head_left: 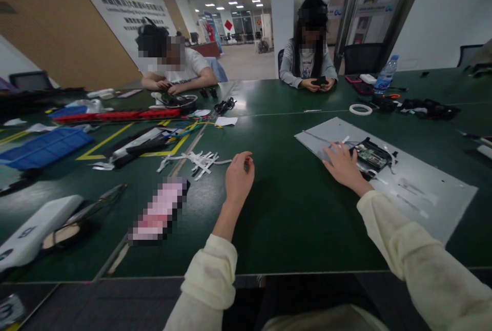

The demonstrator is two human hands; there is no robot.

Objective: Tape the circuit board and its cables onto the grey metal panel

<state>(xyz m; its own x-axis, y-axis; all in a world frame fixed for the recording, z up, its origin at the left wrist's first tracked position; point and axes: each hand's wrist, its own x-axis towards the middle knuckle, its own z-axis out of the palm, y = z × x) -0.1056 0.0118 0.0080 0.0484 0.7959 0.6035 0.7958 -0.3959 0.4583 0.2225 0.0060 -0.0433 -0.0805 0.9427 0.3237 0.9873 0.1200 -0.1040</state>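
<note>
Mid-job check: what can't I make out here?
In the head view:
- Surface under the right hand, beside the circuit board: hidden by the hand.
- Whether the left hand grips a white strip: too small.
- Phone screen: blurred by pixelation.
- White device: partly cut off by the left edge.

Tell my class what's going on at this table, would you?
The camera wearer's right hand is spread at a circuit board that lies on a pale panel. The left hand is half curled beside a tangle of white strips on the green table; whether it holds one is hard to tell. Across the table, one co-worker holds a small black object, and another co-worker leans over the table.
</note>
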